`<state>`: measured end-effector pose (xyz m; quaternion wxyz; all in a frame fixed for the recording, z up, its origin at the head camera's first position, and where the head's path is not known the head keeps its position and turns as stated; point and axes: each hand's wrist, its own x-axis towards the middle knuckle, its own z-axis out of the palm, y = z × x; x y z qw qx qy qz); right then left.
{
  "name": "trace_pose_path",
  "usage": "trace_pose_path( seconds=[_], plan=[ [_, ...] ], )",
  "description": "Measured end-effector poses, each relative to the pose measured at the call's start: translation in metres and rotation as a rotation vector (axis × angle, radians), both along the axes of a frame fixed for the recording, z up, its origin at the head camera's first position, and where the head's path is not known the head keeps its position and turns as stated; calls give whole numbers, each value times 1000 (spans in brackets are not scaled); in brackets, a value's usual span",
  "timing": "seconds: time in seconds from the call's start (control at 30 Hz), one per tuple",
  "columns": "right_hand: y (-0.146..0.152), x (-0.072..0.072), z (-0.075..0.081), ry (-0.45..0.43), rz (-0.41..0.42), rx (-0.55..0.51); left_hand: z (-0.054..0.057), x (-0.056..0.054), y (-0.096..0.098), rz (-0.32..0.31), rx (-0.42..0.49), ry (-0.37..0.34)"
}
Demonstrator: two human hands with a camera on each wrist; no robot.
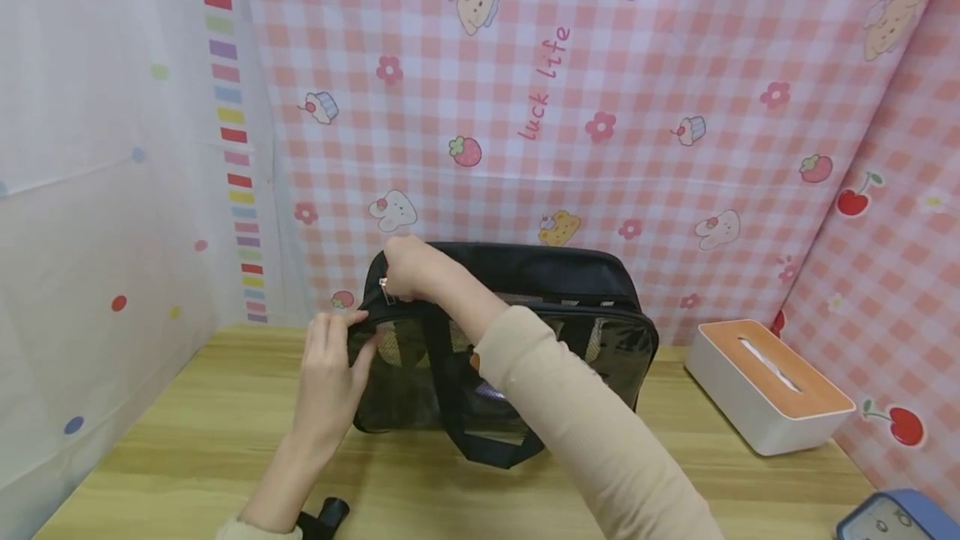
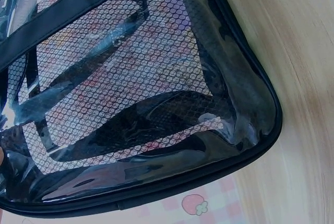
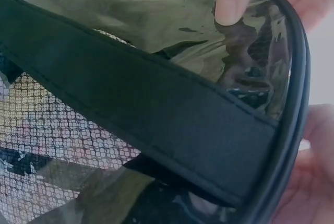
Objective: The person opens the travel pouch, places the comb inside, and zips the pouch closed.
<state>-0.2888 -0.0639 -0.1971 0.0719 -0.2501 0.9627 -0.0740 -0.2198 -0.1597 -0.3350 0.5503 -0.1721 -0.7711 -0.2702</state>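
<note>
A black bag [image 1: 405, 402] with a clear plastic front stands on the wooden table, its handle strap [image 1: 495, 450] hanging down in front. My left hand [image 1: 324, 373] pinches the bag's upper left corner, thumb against the clear front and fingers behind the edge. Across the front reaches my right arm, and the right hand [image 1: 412, 269], fingers curled, grips the bag's top near its left end. A metal zipper pull [image 1: 384, 283] shows just beside that hand; its fingertips are hidden. Black mesh [image 2: 120, 78] shows through the plastic in the left wrist view.
To the right of the bag sits a white tissue box [image 1: 731, 390] with an orange lid. A blue-framed object [image 1: 911, 511] is cut off at the lower right corner. Patterned cloths [image 1: 660, 48] hang behind and at both sides of the table [image 1: 187, 440].
</note>
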Motion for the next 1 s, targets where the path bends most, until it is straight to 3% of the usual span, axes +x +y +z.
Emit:
trace_pose_path(
  seconds=[0.13, 0.43, 0.73, 0.87, 1.0],
  plan=[
    [1, 1, -1, -33, -69, 41, 1, -1, 0, -4, 7, 10],
    [3, 3, -5, 5, -3, 50, 0, -1, 1, 6, -10, 9],
    [-3, 8, -5, 66, 109, 310, 0, 0, 1, 8, -16, 8],
    [-1, 6, -1, 57, 123, 266, 0, 0, 1, 12, -17, 4],
    [8, -2, 3, -32, 123, 56, 0, -1, 0, 16, -17, 12]
  ],
)
